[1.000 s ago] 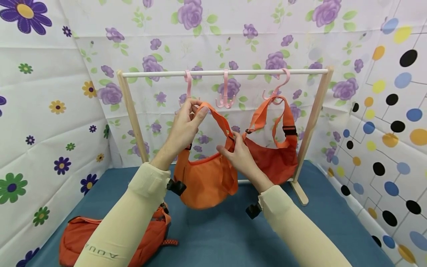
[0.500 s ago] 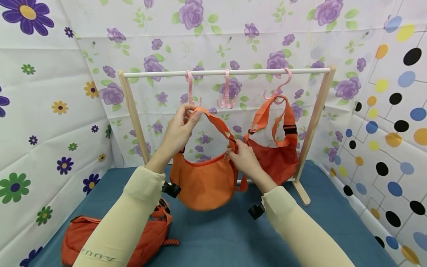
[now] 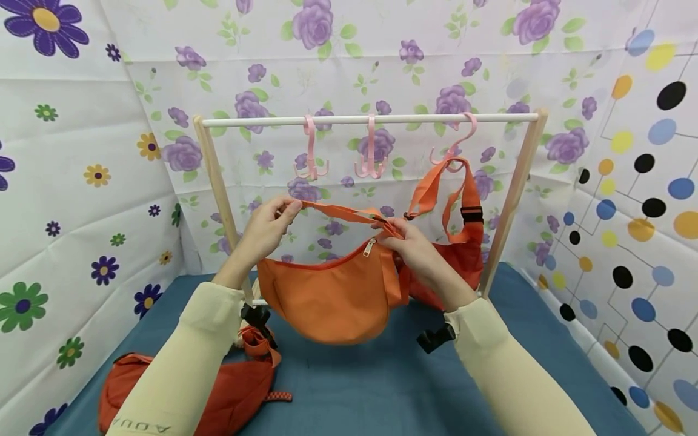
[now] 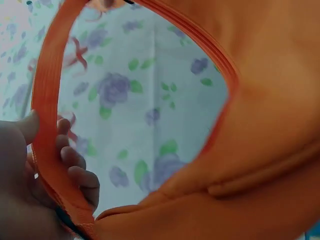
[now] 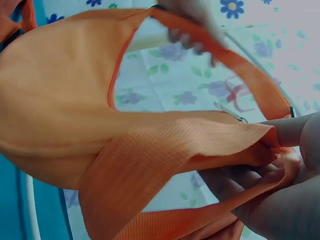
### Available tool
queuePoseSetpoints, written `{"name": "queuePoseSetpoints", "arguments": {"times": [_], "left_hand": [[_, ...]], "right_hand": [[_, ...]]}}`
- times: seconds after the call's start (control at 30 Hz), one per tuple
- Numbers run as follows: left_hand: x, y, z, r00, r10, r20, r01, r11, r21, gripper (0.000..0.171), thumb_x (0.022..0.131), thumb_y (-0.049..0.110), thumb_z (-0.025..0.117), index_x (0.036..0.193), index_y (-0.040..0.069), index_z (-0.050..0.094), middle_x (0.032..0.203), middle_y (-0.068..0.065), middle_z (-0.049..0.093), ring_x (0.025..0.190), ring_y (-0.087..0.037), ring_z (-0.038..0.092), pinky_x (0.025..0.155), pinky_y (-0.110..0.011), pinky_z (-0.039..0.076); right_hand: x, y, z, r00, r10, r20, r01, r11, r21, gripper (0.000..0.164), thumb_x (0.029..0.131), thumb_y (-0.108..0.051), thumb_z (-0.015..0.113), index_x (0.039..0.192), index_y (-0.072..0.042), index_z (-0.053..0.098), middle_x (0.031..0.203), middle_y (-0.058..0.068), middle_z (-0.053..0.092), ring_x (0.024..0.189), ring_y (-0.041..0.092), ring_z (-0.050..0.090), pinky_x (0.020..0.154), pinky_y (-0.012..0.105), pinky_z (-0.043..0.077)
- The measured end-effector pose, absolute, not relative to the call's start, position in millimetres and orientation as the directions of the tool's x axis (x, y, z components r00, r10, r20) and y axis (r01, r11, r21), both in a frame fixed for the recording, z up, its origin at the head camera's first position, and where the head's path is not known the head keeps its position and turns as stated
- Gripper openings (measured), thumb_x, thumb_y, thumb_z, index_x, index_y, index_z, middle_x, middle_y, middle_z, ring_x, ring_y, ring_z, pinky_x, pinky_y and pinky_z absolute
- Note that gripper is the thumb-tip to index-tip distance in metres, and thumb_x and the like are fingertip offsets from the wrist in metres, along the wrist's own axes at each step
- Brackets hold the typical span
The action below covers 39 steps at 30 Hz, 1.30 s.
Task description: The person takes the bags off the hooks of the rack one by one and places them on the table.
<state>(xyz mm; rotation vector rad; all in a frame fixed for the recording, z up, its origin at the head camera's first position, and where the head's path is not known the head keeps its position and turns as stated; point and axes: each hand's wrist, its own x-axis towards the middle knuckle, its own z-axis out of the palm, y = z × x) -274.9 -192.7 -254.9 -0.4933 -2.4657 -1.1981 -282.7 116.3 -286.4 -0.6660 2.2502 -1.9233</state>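
An orange shoulder bag [image 3: 327, 300] hangs in the air between both hands, below the rack's rail. My left hand [image 3: 267, 233] grips the left part of its strap [image 3: 338, 210]; in the left wrist view thumb and curled fingers close round the webbing [image 4: 47, 90]. With my right hand [image 3: 409, 248] I pinch the strap's right end, near its dark slider and the silver zip pull [image 3: 370, 246]. A loose length of strap [image 5: 135, 175] droops from that hand in the right wrist view. The bag's left strap joint is hidden behind the left hand in the head view.
Three pink hooks hang from the white rail [image 3: 338, 120], among them a left hook [image 3: 311, 151] and a middle hook [image 3: 371, 151]. A red-orange bag [image 3: 463, 254] hangs from the right hook [image 3: 455, 142]. Another red bag [image 3: 240, 387] lies front left on the blue surface [image 3: 349, 387].
My left hand has moved down and left, away from the left hook, with the strap. The right hand has shifted slightly right. The strap is now stretched flatter and the bag spread wider.
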Motion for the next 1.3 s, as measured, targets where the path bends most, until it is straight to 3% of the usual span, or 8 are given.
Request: {"name": "queuePoseSetpoints", "arguments": {"times": [0.1, 0.27, 0.43, 0.67, 0.8, 0.93, 1.3], "left_hand": [[-276, -204, -264, -0.896, 0.197, 0.397, 0.428, 0.622, 0.656, 0.048, 0.112, 0.046, 0.045, 0.130, 0.007, 0.068, 0.087, -0.009, 0.057, 0.076, -0.030, 0.053, 0.069, -0.037, 0.044], [-280, -217, -281, -0.910, 0.283, 0.302, 0.413, 0.658, 0.630, 0.048, 0.113, 0.042, 0.043, 0.118, 0.005, 0.073, 0.087, -0.009, 0.057, 0.073, -0.023, 0.048, 0.072, -0.038, 0.043], [-281, -226, -297, -0.904, 0.359, 0.232, 0.419, 0.637, 0.647, 0.044, 0.113, 0.039, 0.045, 0.112, 0.002, 0.069, 0.107, -0.016, 0.066, 0.099, -0.030, 0.062, 0.084, -0.042, 0.050], [-280, -235, -317, -0.903, 0.413, 0.116, 0.331, 0.499, 0.801, 0.035, 0.113, 0.033, 0.046, 0.123, 0.001, 0.055, 0.112, -0.021, 0.058, 0.104, -0.034, 0.064, 0.085, -0.045, 0.059], [-276, -239, -326, -0.905, 0.409, 0.118, 0.292, 0.395, 0.871, 0.036, 0.113, 0.031, 0.046, 0.131, 0.000, 0.052, 0.121, -0.024, 0.057, 0.113, -0.034, 0.064, 0.091, -0.051, 0.059], [-272, -243, -331, -0.908, 0.401, 0.123, 0.270, 0.334, 0.903, 0.040, 0.113, 0.033, 0.049, 0.134, 0.000, 0.052, 0.128, -0.024, 0.055, 0.114, -0.031, 0.063, 0.091, -0.049, 0.059], [-259, -247, -332, -0.919, 0.357, 0.170, 0.279, 0.281, 0.918, 0.047, 0.113, 0.034, 0.048, 0.146, 0.000, 0.043, 0.130, -0.023, 0.054, 0.112, -0.023, 0.063, 0.094, -0.042, 0.057]], "right_hand": [[-280, 117, -283, -0.899, -0.384, 0.213, -0.253, 0.057, -0.966, 0.036, 0.106, -0.010, 0.057, 0.142, -0.005, 0.056, 0.103, 0.007, 0.059, 0.076, 0.017, 0.047, 0.068, 0.031, 0.041], [-275, 118, -276, -0.895, -0.372, 0.247, -0.258, -0.020, -0.966, 0.038, 0.107, -0.008, 0.055, 0.144, -0.003, 0.054, 0.106, 0.005, 0.061, 0.082, 0.016, 0.052, 0.071, 0.026, 0.045], [-270, 124, -270, -0.899, -0.351, 0.262, -0.255, -0.066, -0.965, 0.036, 0.108, -0.008, 0.054, 0.143, -0.003, 0.053, 0.113, 0.007, 0.063, 0.090, 0.017, 0.060, 0.077, 0.025, 0.053], [-269, 136, -271, -0.918, -0.303, 0.256, -0.241, -0.086, -0.967, 0.034, 0.107, -0.009, 0.054, 0.142, -0.005, 0.055, 0.123, 0.008, 0.063, 0.109, 0.020, 0.062, 0.092, 0.028, 0.054], [-270, 144, -273, -0.926, -0.282, 0.253, -0.243, -0.071, -0.968, 0.034, 0.108, -0.009, 0.053, 0.142, -0.004, 0.055, 0.131, 0.012, 0.058, 0.116, 0.020, 0.057, 0.097, 0.027, 0.051], [-271, 153, -275, -0.931, -0.275, 0.240, -0.243, -0.024, -0.970, 0.037, 0.108, -0.011, 0.054, 0.144, -0.004, 0.053, 0.134, 0.011, 0.057, 0.119, 0.019, 0.054, 0.097, 0.025, 0.050], [-274, 190, -293, -0.913, -0.370, 0.173, -0.176, -0.024, -0.984, 0.037, 0.108, -0.015, 0.059, 0.144, -0.011, 0.053, 0.137, 0.008, 0.058, 0.113, 0.018, 0.066, 0.095, 0.030, 0.057]]}}
